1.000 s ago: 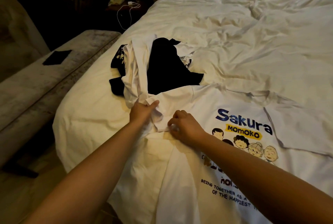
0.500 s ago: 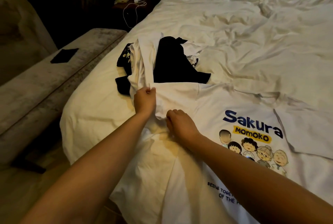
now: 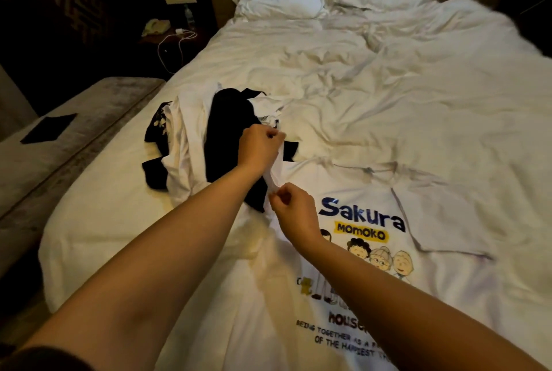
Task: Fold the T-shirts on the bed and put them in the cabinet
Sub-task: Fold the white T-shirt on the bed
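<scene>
Left hand (image 3: 259, 146) raised, pinched white T-shirt (image 3: 373, 251) sleeve | right hand (image 3: 294, 209) lower, pinched same sleeve | both forearms outstretched

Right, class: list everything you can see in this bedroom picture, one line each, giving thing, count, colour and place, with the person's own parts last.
printed T-shirt: one, white with a cartoon print and "Sakura Momoko", spread flat on the near part of the bed
pile of clothes: one heap, black and white pieces, on the bed's left side beyond the shirt
bed: one, rumpled white covers
pillows: two, white, at the head of the bed
bench: one, grey, along the bed's left
flat dark item: one, black, on the bench
telephone: one, pale, on the dark bedside stand
cable: one, white, trailing off the stand
hands: left hand and right hand, each pinching the shirt's left sleeve
</scene>
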{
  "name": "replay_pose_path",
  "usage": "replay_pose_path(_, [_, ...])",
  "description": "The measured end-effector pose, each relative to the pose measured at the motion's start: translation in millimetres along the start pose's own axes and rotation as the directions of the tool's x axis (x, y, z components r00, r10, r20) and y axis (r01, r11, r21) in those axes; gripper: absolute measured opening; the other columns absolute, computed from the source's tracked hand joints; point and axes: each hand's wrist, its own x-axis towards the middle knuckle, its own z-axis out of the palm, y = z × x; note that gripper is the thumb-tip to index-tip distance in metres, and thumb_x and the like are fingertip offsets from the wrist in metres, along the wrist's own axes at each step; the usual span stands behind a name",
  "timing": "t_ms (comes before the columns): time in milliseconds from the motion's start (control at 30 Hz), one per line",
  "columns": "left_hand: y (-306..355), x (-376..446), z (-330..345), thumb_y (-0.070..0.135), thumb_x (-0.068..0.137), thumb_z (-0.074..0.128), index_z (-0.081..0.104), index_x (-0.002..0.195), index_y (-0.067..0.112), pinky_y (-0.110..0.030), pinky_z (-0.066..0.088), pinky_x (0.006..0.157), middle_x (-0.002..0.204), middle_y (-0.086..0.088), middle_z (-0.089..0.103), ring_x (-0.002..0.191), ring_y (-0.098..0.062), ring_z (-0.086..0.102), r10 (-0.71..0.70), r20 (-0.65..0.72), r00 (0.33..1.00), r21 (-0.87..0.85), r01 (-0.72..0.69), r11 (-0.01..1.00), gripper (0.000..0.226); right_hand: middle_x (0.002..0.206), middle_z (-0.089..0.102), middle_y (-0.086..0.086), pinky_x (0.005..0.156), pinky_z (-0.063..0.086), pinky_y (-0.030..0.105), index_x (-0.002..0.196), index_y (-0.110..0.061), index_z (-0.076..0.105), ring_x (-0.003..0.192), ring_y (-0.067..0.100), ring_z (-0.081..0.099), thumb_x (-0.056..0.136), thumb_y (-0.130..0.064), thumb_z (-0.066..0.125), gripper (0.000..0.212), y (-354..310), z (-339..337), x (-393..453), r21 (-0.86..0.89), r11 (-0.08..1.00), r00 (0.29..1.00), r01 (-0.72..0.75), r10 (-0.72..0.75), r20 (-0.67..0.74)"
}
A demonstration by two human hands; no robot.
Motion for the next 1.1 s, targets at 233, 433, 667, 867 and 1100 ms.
replay_pose_path(233, [48,-22,65,0.038,0.096,0.063,0.075,0.091,0.004,-0.027,0.053,0.055,0.07,-0.008,0.071,0.059,-0.018,0.066,0.048,0.457,0.888,-0.224,0.063,0.972,0.036,0.075,0.068,0.024,0.066,0.058,0.054,0.079,-0.001,0.063,0.068,0.037,0.068,0.088,-0.021,0.054,0.024,41,-52,-15,0.218,0.926,0.946,-0.309,0.324,-0.033])
replay_pose_path(433, [-6,-42,87,0.04,0.104,0.045,0.067,0.081,0.005,-0.037,0.046,0.068,0.078,-0.011,0.066,0.073,-0.027,0.061,-0.176,0.013,0.984,-0.161,0.176,0.971,0.047,0.05,0.059,0.007,0.057,0.052,0.032,0.055,-0.008,0.058,0.048,0.021,0.058,0.089,-0.048,0.058,0.053,79,-91,-14,-0.137,0.909,0.919,-0.393,0.391,-0.047])
replay_pose_path(667, [-56,-59,88,0.05,0.097,0.052,0.066,0.089,-0.001,-0.043,0.05,0.071,0.089,-0.021,0.068,0.084,-0.039,0.065,-0.4,-0.026,0.916,0.158,0.399,0.903,0.054,0.052,0.054,0.003,0.054,0.042,0.029,0.057,-0.009,0.054,0.052,0.021,0.055,0.096,-0.044,0.053,0.053,90,-105,24,-0.267,0.915,0.947,-0.303,0.258,-0.193])
replay_pose_path(867, [-64,-47,99,0.049,0.092,0.059,0.065,0.114,-0.001,-0.041,0.051,0.081,0.111,-0.021,0.068,0.098,-0.039,0.065,-0.477,0.108,0.872,0.135,0.462,0.876,0.055,0.067,0.049,0.002,0.062,0.039,0.028,0.067,-0.013,0.043,0.069,0.024,0.053,0.089,-0.029,0.065,0.035,87,-96,51,-0.294,0.876,0.924,-0.382,0.363,-0.119])
replay_pose_path(1100, [-69,-57,96,0.046,0.098,0.054,0.056,0.11,0.003,-0.038,0.038,0.07,0.111,-0.021,0.064,0.102,-0.042,0.06,-0.2,0.053,0.978,0.417,0.16,0.895,0.045,0.054,0.045,0.004,0.051,0.03,0.027,0.057,-0.007,0.042,0.049,0.017,0.041,0.083,-0.02,0.063,0.036,98,-98,47,-0.332,0.895,0.954,-0.298,0.267,-0.138])
